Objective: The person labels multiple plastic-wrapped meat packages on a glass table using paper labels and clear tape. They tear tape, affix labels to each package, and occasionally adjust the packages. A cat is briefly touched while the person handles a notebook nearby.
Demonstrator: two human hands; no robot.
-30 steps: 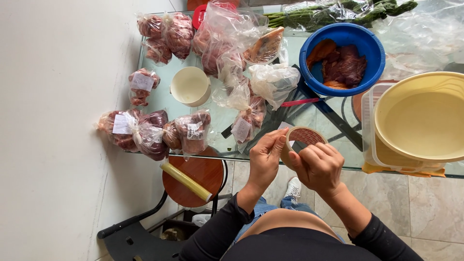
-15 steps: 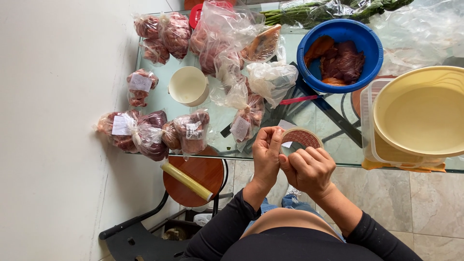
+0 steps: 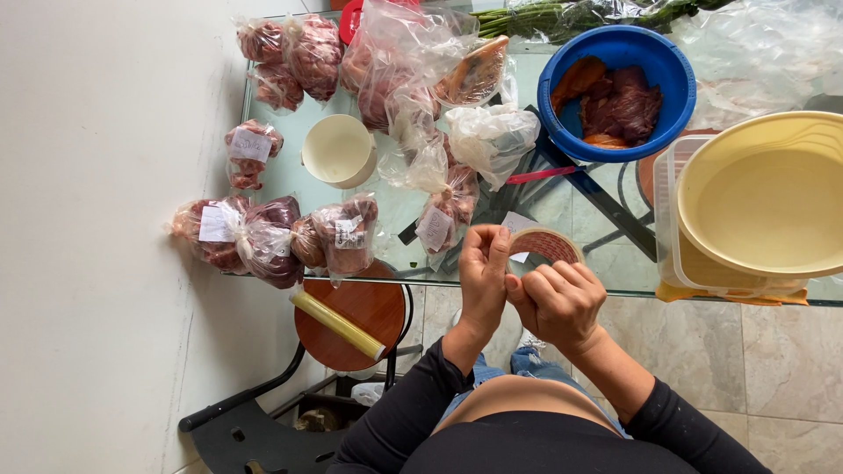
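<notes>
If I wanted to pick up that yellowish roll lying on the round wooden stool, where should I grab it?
Probably around its middle, coming from above. The roll of wrap lies flat and slantwise on the stool, a long thin cylinder with both long sides bare, so fingers can close across it and it should stay balanced.

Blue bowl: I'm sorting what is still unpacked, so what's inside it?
The blue bowl holds dark red meat pieces with orange pieces beside and partly under them. Whatever lies beneath is covered.

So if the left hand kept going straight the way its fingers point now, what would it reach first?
Probably the small tagged bag of meat just beyond the left hand, though depth is hard to judge; the tape roll sits to its right.
</notes>
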